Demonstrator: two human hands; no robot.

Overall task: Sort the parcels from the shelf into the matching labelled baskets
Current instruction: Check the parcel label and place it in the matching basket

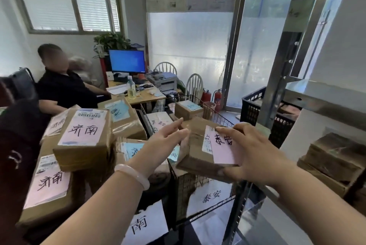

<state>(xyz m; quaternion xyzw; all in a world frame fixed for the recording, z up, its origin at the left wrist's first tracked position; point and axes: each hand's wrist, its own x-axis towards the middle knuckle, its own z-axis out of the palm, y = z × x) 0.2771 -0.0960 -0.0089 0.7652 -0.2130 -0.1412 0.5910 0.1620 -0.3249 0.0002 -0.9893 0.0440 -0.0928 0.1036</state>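
Note:
A brown cardboard parcel (196,149) with a pink handwritten label is held above the black wire basket (217,120) that carries a white 泰安 sign (211,198). My right hand (255,153) grips the parcel's near right corner, thumb on the pink label. My left hand (166,143) rests against the parcel's left side with fingers spread. Left of it, the basket with the 南 sign (144,223) is piled with parcels, among them one with a pink label on top (83,137). More parcels (334,157) lie on the metal shelf at the right.
A seated person in black (65,88) is at the left by a desk (142,94) with a blue monitor. Two white chairs, fire extinguishers (216,98) and a black plastic crate (255,110) stand behind the baskets. The shelf's metal upright (281,78) rises at the right.

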